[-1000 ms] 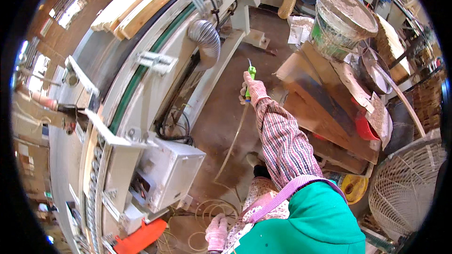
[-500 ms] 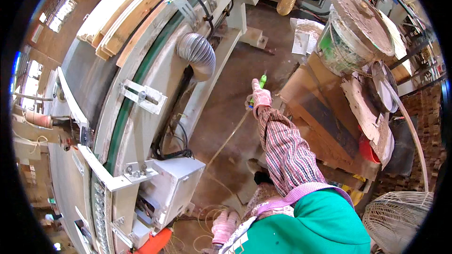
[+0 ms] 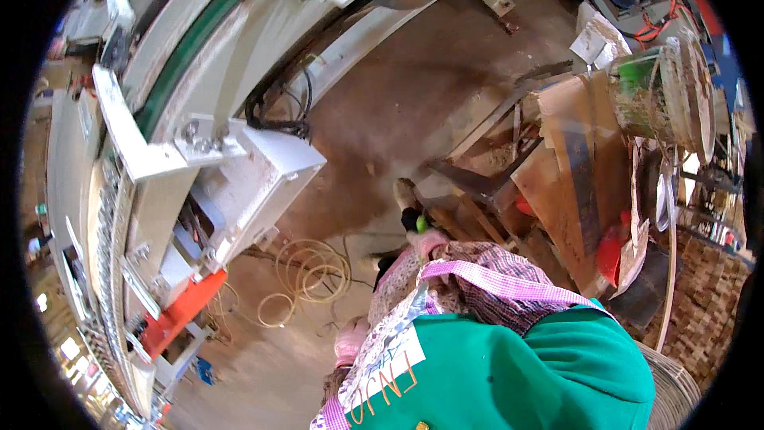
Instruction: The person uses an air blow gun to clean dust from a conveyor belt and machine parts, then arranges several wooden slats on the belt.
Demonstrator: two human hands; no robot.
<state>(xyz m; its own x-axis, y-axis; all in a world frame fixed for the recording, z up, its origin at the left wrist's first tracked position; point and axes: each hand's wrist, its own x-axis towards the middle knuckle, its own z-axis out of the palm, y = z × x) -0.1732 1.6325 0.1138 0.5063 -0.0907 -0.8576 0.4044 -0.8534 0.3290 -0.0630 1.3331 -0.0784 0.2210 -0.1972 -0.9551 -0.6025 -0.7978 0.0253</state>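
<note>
peeking from the right hand [image 3: 432, 244] curled round it, a green tool [image 3: 422, 224]; i can't tell the left hand's [image 3: 350, 341] grip; loose hose [image 3: 321, 272] near the floor's [image 3: 358, 111] left edge could snag a shoe [image 3: 405, 192]

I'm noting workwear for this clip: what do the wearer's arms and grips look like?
The right grip and left grip wear pink gloves. The right sleeve has fine dark and pinkish stripes; the left sleeve looks brownish, but only a little shows.
</note>
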